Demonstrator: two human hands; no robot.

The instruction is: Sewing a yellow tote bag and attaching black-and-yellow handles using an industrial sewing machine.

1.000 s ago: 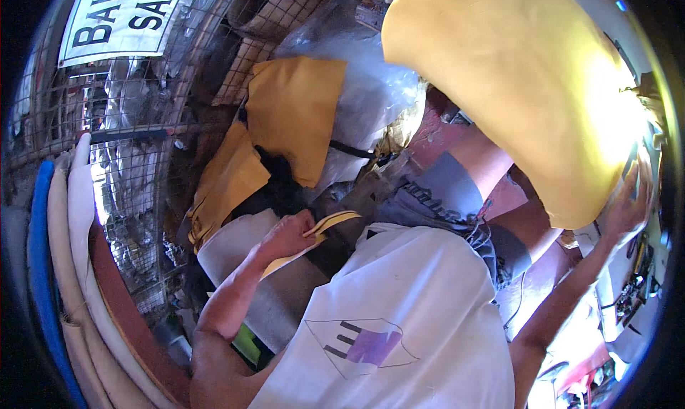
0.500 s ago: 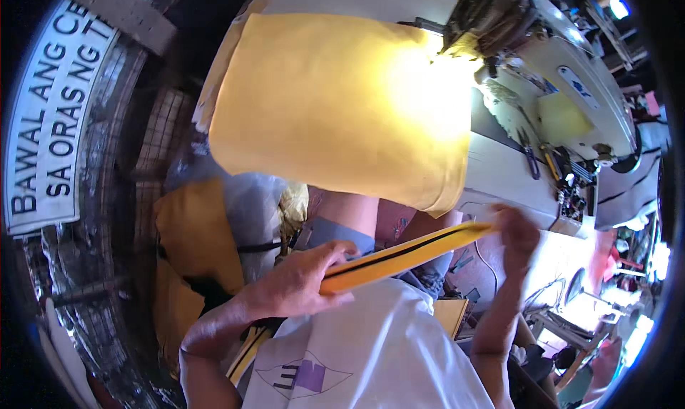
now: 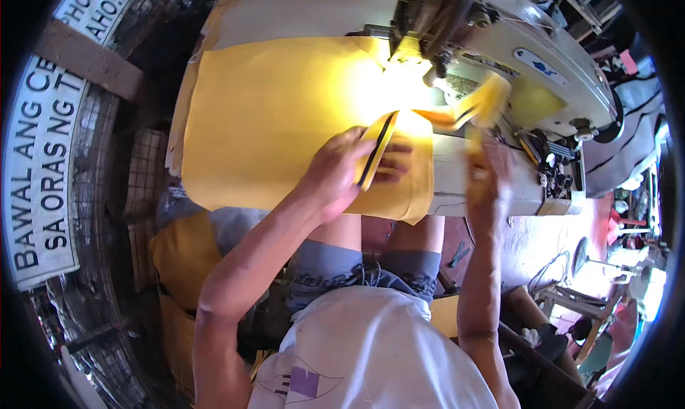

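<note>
The left hand [image 3: 330, 172] holds with its fingers a yellow strip [image 3: 378, 149] with black line, over a yellow sheet [image 3: 264, 124] near the front edge of the bench [image 3: 449, 172]. The right hand [image 3: 487, 177], near the other end, is blurred; one cannot tell its fingers' state.

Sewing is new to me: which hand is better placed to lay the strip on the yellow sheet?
Probably the left hand: it grips the strip over the yellow sheet, while the blurred right hand is past the sheet's right edge.
</note>
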